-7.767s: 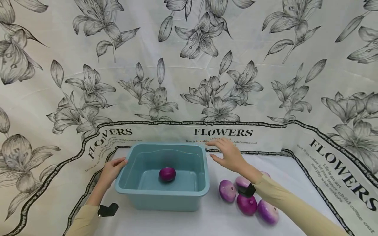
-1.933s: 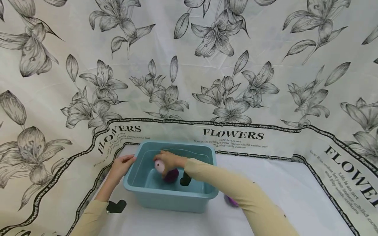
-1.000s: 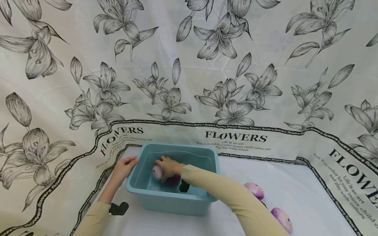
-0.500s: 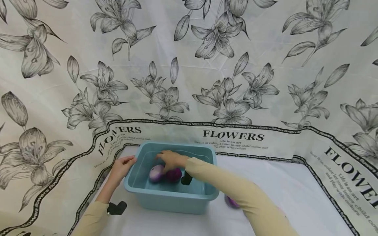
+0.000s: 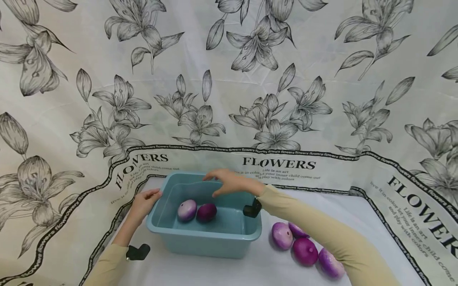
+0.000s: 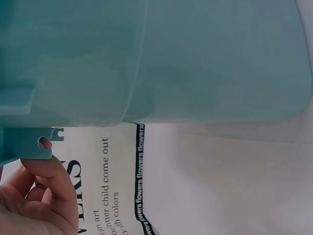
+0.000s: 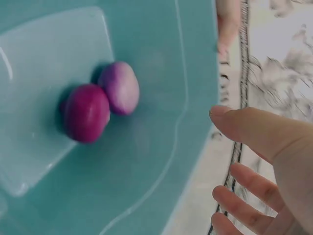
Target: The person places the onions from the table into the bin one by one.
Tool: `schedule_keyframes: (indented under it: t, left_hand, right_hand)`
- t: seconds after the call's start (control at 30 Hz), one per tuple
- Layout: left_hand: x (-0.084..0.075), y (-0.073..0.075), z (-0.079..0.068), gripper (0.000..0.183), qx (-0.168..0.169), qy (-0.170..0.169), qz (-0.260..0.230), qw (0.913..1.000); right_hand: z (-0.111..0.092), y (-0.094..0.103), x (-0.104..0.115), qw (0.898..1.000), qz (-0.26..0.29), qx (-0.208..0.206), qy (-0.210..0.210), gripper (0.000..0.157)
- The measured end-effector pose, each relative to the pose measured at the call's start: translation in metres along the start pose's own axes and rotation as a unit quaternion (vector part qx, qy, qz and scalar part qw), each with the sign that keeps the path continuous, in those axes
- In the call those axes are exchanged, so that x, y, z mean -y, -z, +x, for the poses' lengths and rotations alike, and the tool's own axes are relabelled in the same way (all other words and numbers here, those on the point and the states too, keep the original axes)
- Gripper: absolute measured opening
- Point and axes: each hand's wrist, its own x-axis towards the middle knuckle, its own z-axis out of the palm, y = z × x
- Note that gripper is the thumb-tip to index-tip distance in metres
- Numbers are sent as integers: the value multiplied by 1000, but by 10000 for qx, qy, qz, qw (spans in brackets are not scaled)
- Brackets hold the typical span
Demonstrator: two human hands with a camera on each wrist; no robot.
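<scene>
A blue-green plastic basin [image 5: 204, 236] stands on the white tabletop. My left hand [image 5: 144, 204] pinches its left rim; in the left wrist view the fingers [image 6: 51, 178] curl at a notched tab under that rim. Inside the basin a pale purple-and-white onion [image 5: 187, 210] lies on the left, right beside a dark purple onion [image 5: 206, 213]. The right wrist view shows both of these, side by side. My right hand [image 5: 229, 182] is over the back of the basin, fingers spread and holding nothing.
Right of the basin several more onions lie together: a pale one [image 5: 282, 236], a dark magenta one [image 5: 305, 252] and another pale one [image 5: 330, 263] among them, partly behind the right sleeve [image 5: 322, 226]. A flower-printed cloth [image 5: 200, 119] hangs behind the table.
My right hand has let go of the pale onion, which now lies in the basin beside the dark one, and has risen back and to the right. My left hand stays on the rim.
</scene>
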Motion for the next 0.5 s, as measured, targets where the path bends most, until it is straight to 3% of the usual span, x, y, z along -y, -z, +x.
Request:
schedule_keyframes:
  t: [0.27,0.5]
  left_hand:
    - [-3,-1,1,50,18,-15,79,10000]
    - [0,-1,-2,53,-9,-13,110,9999]
  right_hand:
    - [-66,22,-21,9964,-6,-774,-333,57]
    - [-119,16,-35,9896,-30,-1204,-790,54]
